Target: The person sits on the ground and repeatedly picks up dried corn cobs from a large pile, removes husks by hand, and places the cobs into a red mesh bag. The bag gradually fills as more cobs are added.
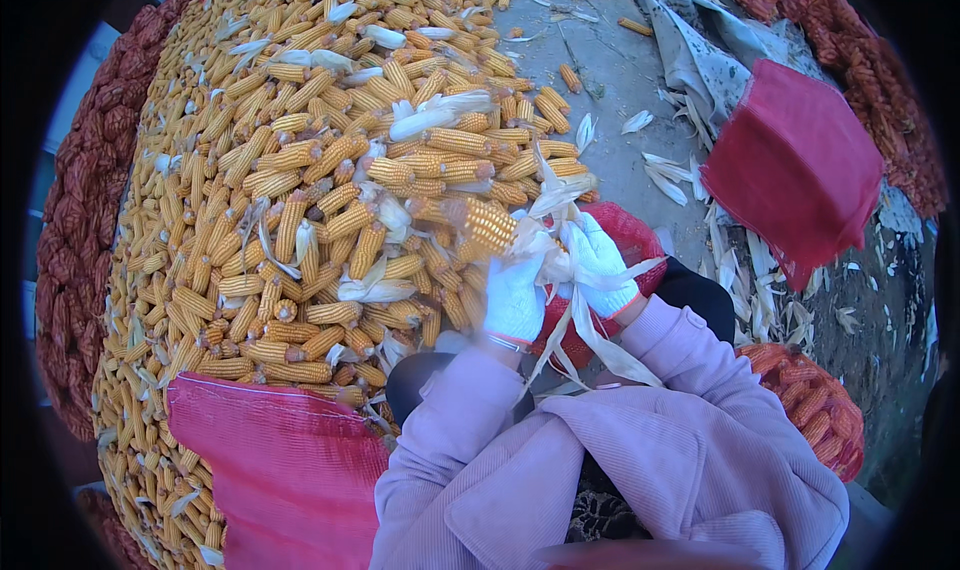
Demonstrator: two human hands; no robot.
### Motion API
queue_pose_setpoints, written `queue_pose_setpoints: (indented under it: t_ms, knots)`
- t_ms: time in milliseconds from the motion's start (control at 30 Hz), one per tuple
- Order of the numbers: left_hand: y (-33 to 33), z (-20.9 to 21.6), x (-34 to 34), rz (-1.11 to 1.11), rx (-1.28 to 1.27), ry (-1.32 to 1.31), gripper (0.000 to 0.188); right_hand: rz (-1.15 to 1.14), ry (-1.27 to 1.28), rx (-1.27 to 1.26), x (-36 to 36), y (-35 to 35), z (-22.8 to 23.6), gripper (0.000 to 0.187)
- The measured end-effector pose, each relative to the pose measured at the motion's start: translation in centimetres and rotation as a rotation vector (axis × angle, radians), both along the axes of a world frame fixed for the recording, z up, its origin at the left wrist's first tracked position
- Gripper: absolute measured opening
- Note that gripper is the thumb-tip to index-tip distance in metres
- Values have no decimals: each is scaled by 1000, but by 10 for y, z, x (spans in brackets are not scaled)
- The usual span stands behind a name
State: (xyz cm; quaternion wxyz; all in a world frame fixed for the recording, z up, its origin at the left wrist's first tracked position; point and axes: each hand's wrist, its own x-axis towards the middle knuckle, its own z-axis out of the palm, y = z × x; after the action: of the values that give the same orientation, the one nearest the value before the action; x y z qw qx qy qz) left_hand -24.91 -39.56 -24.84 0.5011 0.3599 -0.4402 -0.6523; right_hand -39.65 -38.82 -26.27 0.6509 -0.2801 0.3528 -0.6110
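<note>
White-gloved, the left hand [514,295] is gripping the base of a yellow corn cob [488,224], which is blurring slightly and pointing up toward the left over the heap. Close beside it, the right hand [600,262] is clutching the pale husk [612,348], whose long strips are hanging below both gloves; husk is covering the fingertips, so I cannot tell how each finger is bending. Lilac corduroy sleeves [455,390] are reaching in from below. Just behind the right hand, a red mesh bag [640,238] is showing. Left of the hands, a large heap of corn cobs [270,260] is spreading out, with scraps of husk lying among them. At lower left, a flat red sack [285,470] is lying over part of the heap. To the right, a filled mesh bag [805,405] is sitting near the person, while another red sack [800,165] is lying farther up near a pale sheet [690,45]. Bulging dark red bags [85,210] are lining the far left.
</note>
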Motion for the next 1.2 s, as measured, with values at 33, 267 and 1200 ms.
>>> queue_pose_setpoints:
  t_ms: [33, 267, 1200]
  knots:
    - [-2, 2, 1, 7, 37, 75, 30, -32, 135, -41, 4, 1, 8, 36]
    - [-13, 12, 2, 32, 419, 294, 43, 332, 1024, -21, 3, 1, 76, 80]
    - [-37, 45, -1, 231, -130, 67, 42, -537, 590, -166, -57, -17, 87, 27]
